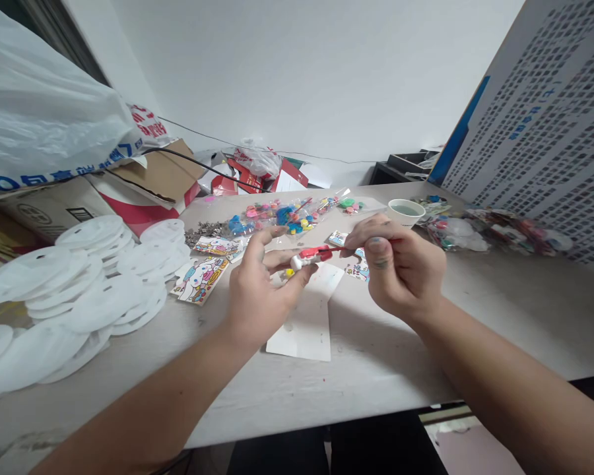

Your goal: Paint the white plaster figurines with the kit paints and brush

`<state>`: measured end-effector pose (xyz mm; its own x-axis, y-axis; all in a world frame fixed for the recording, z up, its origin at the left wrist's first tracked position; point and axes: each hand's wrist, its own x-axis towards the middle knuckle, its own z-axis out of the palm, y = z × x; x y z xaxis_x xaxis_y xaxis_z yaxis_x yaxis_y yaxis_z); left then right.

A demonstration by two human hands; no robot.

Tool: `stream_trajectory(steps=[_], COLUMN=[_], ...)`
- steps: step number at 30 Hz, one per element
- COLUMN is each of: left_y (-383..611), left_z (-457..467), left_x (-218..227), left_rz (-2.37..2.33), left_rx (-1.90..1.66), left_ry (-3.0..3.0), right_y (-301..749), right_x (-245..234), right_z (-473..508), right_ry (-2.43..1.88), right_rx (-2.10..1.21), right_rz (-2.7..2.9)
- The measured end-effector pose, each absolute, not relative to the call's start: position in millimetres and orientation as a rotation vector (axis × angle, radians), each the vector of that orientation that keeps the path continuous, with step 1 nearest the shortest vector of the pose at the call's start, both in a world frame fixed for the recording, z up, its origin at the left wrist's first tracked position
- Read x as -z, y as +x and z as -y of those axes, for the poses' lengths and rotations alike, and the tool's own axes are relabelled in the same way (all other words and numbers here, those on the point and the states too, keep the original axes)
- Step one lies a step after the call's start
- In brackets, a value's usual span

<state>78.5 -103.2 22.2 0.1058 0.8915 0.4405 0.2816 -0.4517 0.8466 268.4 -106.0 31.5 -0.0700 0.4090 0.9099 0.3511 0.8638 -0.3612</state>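
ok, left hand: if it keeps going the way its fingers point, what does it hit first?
Probably the clear bags of coloured pieces just beyond the fingertips of the left hand, which pinches a small red and white piece. Depth is unclear; it may pass above them.

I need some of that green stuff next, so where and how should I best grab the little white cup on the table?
Probably take the white cup by its side wall, below the rim, coming in from the near right with the right hand, which is closest. It stands upright and open, with green liquid near the brim, so pinching the rim or tilting risks a spill. Its near side looks free; packets crowd its right.
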Motion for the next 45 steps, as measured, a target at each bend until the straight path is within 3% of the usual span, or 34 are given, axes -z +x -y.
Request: stream_trajectory(steps=[21,29,41,45], left_y=[80.9,74.4,70.4,69.9], left_z=[101.1,97.8,101.4,101.5], left_x=[-25.2,-12.6,-15.2,-15.3], left_rz=[-0.893,-1.029,-1.049,-1.018], left_rx=[-1.294,-1.530,-1.655,-1.683], left_ry=[1.452,1.891,2.331,2.408], right_y=[267.2,265.4,263.4,261.8], right_x=[-38.6,-39.9,-38.2,-41.3], right_z=[107.7,107.1,109.3,109.7], right_ry=[-0.796,-0.759,-0.668,-0.817], right_rx=[-0.141,-0.541,-0.655,-0.611], right_rz=[1.580,1.388,1.410,1.433])
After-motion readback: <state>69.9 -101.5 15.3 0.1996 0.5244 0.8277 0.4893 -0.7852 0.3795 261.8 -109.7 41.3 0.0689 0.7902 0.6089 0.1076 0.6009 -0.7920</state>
